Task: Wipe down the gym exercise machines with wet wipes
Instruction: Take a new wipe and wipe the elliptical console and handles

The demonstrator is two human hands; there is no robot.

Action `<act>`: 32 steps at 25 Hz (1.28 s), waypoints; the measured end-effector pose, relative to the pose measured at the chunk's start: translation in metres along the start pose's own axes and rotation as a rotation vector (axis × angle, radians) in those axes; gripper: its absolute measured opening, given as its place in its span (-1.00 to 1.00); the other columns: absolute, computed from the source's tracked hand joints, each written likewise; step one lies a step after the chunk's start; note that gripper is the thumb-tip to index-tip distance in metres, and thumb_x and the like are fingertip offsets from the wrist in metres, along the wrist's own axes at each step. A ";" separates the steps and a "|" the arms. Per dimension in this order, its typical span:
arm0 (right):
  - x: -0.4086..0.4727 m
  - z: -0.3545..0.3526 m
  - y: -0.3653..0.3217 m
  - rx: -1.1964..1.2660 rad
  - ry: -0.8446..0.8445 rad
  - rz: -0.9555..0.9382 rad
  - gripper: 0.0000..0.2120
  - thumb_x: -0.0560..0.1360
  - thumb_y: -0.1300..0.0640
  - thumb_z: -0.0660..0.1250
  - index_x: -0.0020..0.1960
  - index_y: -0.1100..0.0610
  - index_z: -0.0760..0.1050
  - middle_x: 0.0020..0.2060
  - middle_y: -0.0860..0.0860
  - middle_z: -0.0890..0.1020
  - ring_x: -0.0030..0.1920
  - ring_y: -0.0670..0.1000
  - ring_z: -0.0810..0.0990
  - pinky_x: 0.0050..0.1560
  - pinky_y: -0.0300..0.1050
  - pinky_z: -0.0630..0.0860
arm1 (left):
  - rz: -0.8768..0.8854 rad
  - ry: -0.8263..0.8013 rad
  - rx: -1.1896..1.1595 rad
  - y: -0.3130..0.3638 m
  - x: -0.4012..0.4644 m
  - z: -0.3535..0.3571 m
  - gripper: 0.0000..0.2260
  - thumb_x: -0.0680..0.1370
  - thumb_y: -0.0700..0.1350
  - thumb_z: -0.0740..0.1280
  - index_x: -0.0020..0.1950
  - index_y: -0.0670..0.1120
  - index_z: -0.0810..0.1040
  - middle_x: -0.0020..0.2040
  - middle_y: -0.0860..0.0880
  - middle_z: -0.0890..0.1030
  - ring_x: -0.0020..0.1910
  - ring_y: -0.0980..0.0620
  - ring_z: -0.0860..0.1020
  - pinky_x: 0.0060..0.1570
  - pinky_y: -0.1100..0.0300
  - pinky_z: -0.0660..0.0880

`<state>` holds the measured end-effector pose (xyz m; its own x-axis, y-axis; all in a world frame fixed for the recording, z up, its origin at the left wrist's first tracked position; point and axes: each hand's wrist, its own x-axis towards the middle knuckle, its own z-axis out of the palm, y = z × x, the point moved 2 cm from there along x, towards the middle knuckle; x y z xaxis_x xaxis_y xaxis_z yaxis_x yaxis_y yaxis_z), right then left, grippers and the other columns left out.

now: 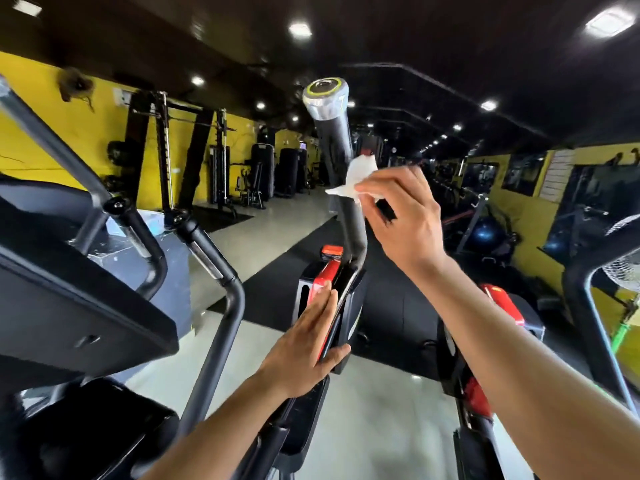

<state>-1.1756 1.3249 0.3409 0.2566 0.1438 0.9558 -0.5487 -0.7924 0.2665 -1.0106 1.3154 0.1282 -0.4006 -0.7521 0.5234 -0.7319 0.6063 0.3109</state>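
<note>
Your crumpled white wet wipe (356, 178) sits against the black padded handlebar with the silver cap (334, 140), pinched by your right hand (405, 220), fingers curled on it. It looks limp and light, so bunch it and wrap the bar. Your left hand (304, 348), nearer, rests flat, fingers together, on the red-and-black machine housing (320, 282). No containers show.
</note>
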 end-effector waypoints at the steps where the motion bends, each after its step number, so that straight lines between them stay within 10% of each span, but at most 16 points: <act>1: 0.025 -0.001 -0.005 -0.015 0.046 -0.090 -0.95 0.56 0.33 0.44 -0.02 0.29 0.69 -0.07 0.13 0.67 -0.07 0.12 0.60 0.06 -0.18 0.53 | 0.013 0.006 0.001 -0.001 -0.001 0.000 -0.20 0.70 0.26 0.13 0.66 0.04 -0.37 0.65 0.14 -0.40 0.65 0.15 -0.26 0.59 -0.14 0.24; 8: 0.048 0.021 0.004 -0.033 -0.114 -0.283 -0.90 0.62 0.31 0.38 0.01 0.31 0.67 -0.05 0.13 0.61 -0.14 0.11 0.55 -0.09 -0.08 0.54 | 0.025 -0.003 0.049 -0.004 -0.005 0.001 -0.20 0.69 0.29 0.08 0.66 -0.01 -0.37 0.65 0.10 -0.40 0.65 0.14 -0.29 0.61 -0.10 0.20; 15: -0.052 0.035 0.041 -0.041 -0.414 -0.053 -0.85 0.55 0.35 0.43 0.11 0.23 0.63 -0.08 0.05 0.42 -0.13 0.02 0.45 -0.28 0.00 0.55 | 0.015 -0.019 0.057 -0.003 -0.007 0.004 -0.21 0.70 0.29 0.08 0.66 0.00 -0.36 0.65 0.11 -0.40 0.64 0.14 -0.32 0.65 -0.03 0.07; 27: -0.124 0.034 0.026 0.357 -0.717 0.894 -0.88 0.56 0.21 0.43 -0.03 0.00 0.66 -0.15 -0.06 0.71 -0.21 -0.09 0.70 -0.06 -0.11 0.61 | -0.003 -0.009 0.021 -0.002 -0.009 0.005 -0.21 0.67 0.33 0.06 0.67 0.03 -0.33 0.64 0.16 -0.40 0.65 0.17 -0.28 0.62 -0.06 0.19; 32: -0.101 0.018 0.041 0.147 -0.291 0.794 -0.90 0.56 0.23 0.42 -0.02 0.04 0.62 -0.07 -0.10 0.64 -0.09 -0.11 0.63 -0.07 -0.27 0.53 | -0.005 -0.022 0.006 -0.002 -0.010 0.005 -0.22 0.68 0.31 0.07 0.66 0.05 -0.35 0.64 0.17 -0.40 0.63 0.19 -0.31 0.64 -0.03 0.11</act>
<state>-1.2094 1.2670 0.2529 0.0454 -0.6278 0.7771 -0.5490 -0.6656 -0.5056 -1.0078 1.3200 0.1186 -0.4092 -0.7606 0.5040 -0.7371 0.6012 0.3088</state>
